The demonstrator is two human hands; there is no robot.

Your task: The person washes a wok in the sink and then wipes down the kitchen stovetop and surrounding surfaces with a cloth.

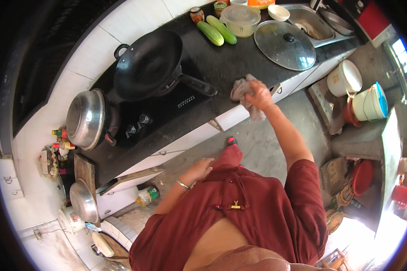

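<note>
My right hand (258, 94) grips a crumpled greyish-pink cloth (240, 88) at the front edge of the black countertop (203, 50). Part of the cloth rests on the counter and part hangs over the edge. My left hand (199, 170), with a silver bracelet at its wrist, is low in front of my body and holds nothing that I can see; its fingers are partly bent. Left of the cloth, a black wok (149, 64) sits on the gas hob, its handle (198, 84) pointing towards the cloth. A glass lid (285, 45) lies behind the cloth to the right.
Two cucumbers (211, 33), a lidded plastic container (240, 20) and a white bowl (278, 13) stand towards the sink (312, 25). A metal-covered pan (85, 120) is on the left burner. A cabinet door (135, 181) hangs ajar below. White buckets (344, 78) stand at right.
</note>
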